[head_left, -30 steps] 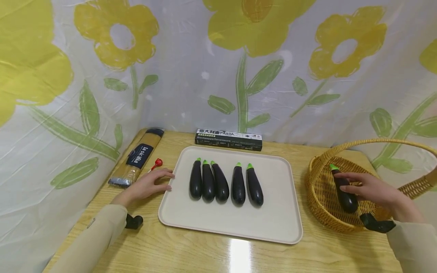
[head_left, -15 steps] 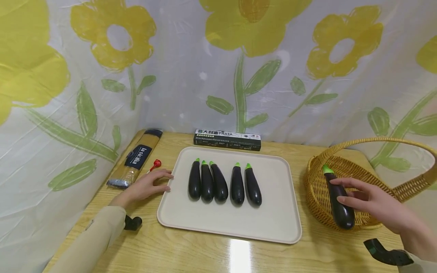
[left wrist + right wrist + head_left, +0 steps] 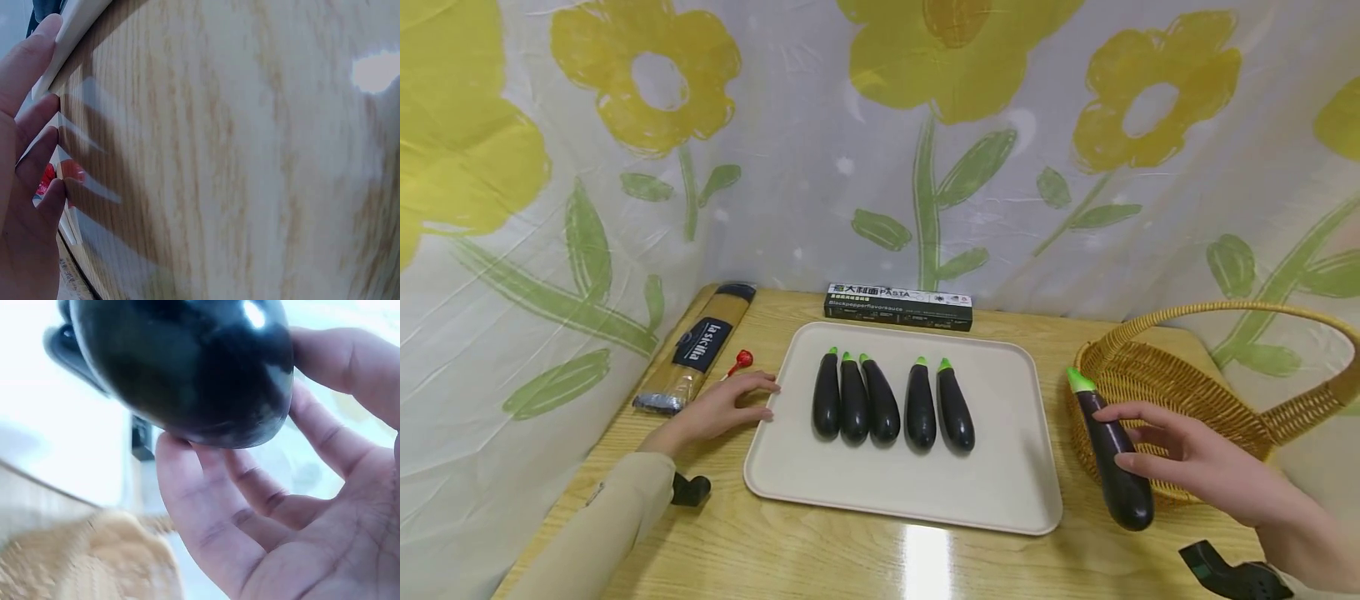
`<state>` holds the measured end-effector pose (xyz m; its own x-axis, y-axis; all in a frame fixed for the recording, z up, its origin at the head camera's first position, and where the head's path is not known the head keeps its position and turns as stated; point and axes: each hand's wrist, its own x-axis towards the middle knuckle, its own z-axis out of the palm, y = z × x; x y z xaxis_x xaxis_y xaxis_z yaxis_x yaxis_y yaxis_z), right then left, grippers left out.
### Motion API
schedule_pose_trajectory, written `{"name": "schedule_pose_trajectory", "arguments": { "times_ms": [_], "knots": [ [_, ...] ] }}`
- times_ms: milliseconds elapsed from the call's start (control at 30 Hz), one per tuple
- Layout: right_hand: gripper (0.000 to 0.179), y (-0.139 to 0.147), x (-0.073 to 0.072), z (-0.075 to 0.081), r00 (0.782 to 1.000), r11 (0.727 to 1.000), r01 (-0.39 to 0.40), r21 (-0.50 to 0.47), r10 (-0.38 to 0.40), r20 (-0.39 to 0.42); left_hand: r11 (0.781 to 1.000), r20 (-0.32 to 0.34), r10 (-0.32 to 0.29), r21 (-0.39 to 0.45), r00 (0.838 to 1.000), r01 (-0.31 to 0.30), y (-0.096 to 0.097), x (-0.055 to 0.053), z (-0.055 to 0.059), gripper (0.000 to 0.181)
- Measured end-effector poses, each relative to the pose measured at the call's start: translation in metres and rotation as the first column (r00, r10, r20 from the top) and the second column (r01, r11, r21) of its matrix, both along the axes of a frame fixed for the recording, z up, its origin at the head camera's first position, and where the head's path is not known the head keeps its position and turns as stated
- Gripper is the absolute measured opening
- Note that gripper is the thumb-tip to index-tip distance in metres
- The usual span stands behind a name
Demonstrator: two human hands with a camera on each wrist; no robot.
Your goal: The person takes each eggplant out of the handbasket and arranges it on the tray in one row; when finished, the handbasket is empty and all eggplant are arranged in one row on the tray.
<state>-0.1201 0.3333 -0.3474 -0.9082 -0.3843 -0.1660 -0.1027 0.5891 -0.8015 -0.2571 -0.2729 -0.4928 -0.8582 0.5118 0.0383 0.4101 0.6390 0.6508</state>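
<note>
My right hand [image 3: 1183, 454] grips a dark eggplant [image 3: 1112, 458] with a bright green stem, held over the front left rim of the wicker basket [image 3: 1195, 387]. In the right wrist view the eggplant's glossy rounded end [image 3: 187, 369] fills the top, with thumb and fingers around it. On the pale tray [image 3: 865, 483] lie several more eggplants [image 3: 920, 408] side by side, stems toward the back, in a group of three and a pair. My left hand [image 3: 718, 410] has its fingertips at the tray's left edge, fingers extended; the left wrist view shows them beside the tray's edge [image 3: 78, 37].
A pasta box [image 3: 898, 308] stands behind the tray. To the left lie a bag of spaghetti [image 3: 703, 346] and a red lollipop [image 3: 742, 360]. The basket's tall handle [image 3: 1232, 307] arches over it at the right. A flowered curtain [image 3: 790, 192] encloses the table [image 3: 820, 550].
My right hand has lifted the eggplant out of the basket and carried it left and toward me. My left hand has stayed at the tray's edge.
</note>
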Motion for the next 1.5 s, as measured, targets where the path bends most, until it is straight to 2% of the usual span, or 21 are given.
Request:
{"name": "schedule_pose_trajectory", "arguments": {
  "times_ms": [100, 167, 333, 433, 633, 800, 967, 1133, 1300, 1500],
  "knots": [
    [0.042, -0.015, -0.009, -0.007, 0.999, 1.0, -0.031, 0.007, 0.031, -0.026, 1.0, 0.005, 0.0, 0.004, 1.0, 0.0, 0.001, 0.001, 0.001, 0.042],
    [0.042, -0.026, -0.017, -0.014, 0.999, 0.999, -0.041, -0.008, 0.041, -0.012, 1.0, 0.012, 0.003, 0.009, 1.0, -0.003, 0.001, 0.001, 0.002, 0.042],
    [0.045, -0.049, -0.046, -0.033, 0.998, 0.998, -0.043, -0.045, 0.045, 0.047, 1.0, 0.008, 0.008, 0.009, 1.0, -0.008, 0.002, 0.002, 0.003, 0.042],
    [0.044, -0.06, -0.064, -0.042, 0.998, 0.999, -0.042, -0.021, 0.043, 0.052, 1.0, 0.005, 0.009, 0.006, 1.0, -0.009, 0.001, 0.001, 0.002, 0.041],
    [0.042, -0.076, -0.095, -0.062, 0.998, 0.999, -0.039, 0.015, 0.039, 0.058, 1.0, 0.023, 0.016, -0.006, 1.0, -0.016, 0.0, -0.001, 0.001, 0.043],
    [0.041, -0.083, -0.112, -0.078, 0.996, 0.999, -0.046, 0.014, 0.044, 0.083, 1.0, 0.021, 0.015, -0.003, 1.0, -0.015, 0.0, -0.001, 0.001, 0.044],
    [0.038, -0.088, -0.12, -0.087, 0.994, 0.995, -0.099, 0.026, 0.098, 0.041, 1.0, 0.026, 0.01, 0.001, 1.0, -0.01, 0.001, 0.0, 0.002, 0.044],
    [0.039, -0.091, -0.122, -0.09, 0.984, 0.983, -0.174, 0.054, 0.176, -0.039, 1.0, 0.031, 0.008, 0.004, 0.999, -0.009, 0.001, 0.0, 0.003, 0.044],
    [0.044, -0.092, -0.119, -0.088, 0.975, 0.976, -0.168, 0.142, 0.186, -0.125, 1.0, 0.023, 0.006, 0.002, 1.0, -0.006, 0.0, 0.0, 0.001, 0.044],
    [0.047, -0.096, -0.113, -0.087, 0.97, 0.968, -0.164, 0.187, 0.193, -0.148, 1.0, 0.022, 0.006, 0.006, 1.0, -0.007, 0.0, 0.0, 0.001, 0.043]
  ]
}}
